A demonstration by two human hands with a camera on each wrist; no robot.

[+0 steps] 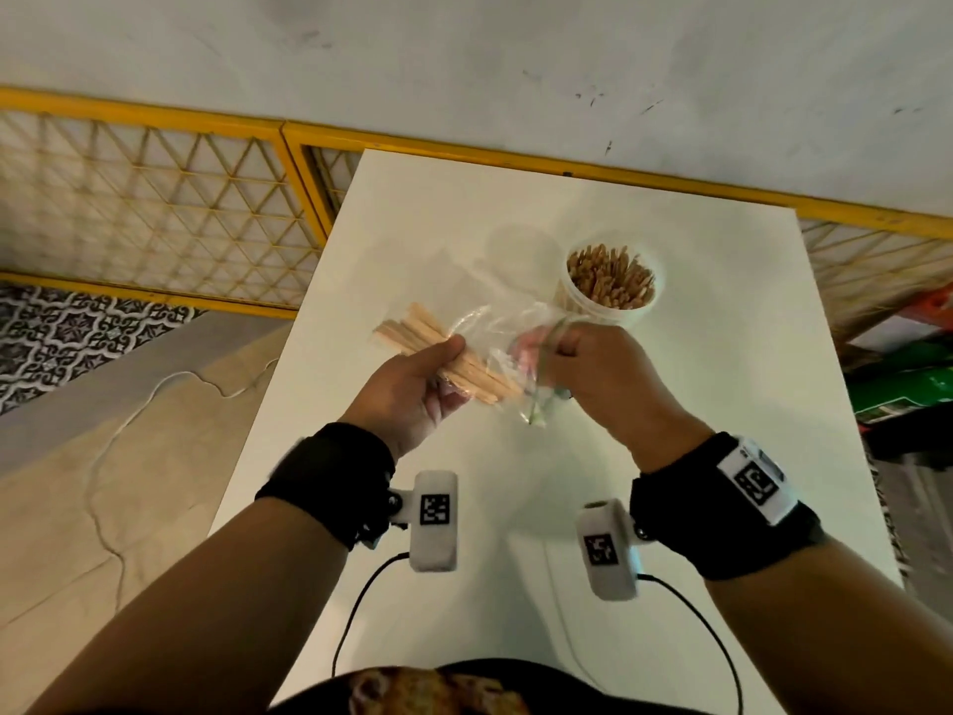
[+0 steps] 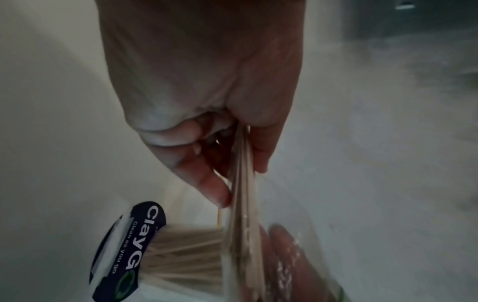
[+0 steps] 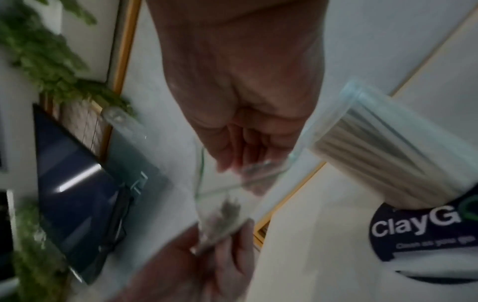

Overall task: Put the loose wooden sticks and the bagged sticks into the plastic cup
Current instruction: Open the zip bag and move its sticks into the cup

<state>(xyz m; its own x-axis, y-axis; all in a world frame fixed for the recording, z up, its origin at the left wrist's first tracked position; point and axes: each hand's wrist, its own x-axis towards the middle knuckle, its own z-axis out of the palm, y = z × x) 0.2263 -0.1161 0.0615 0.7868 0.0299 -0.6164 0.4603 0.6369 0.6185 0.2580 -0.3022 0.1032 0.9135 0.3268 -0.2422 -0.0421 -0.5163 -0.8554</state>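
My left hand (image 1: 449, 373) grips a bundle of flat wooden sticks (image 1: 412, 330) above the table. One end of the bundle pokes out to the upper left; the other end lies inside a clear plastic bag (image 1: 503, 330). My right hand (image 1: 559, 353) pinches the bag's other side with curled fingers, close to the left hand. Just behind my right hand on the table stands the plastic cup (image 1: 639, 314), upright and packed with thin sticks (image 1: 611, 278). In the left wrist view the bundle (image 2: 243, 179) runs between thumb and fingers, with the labelled cup (image 2: 129, 245) below. The right wrist view is blurred; the cup (image 3: 388, 155) shows at right.
The white table (image 1: 722, 430) reaches back to a yellow lattice fence (image 1: 154, 198) and a grey wall. A white cable (image 1: 129, 420) lies on the floor at left. Green and orange items (image 1: 907, 384) crowd the floor at right. Black camera cables hang from both wrists.
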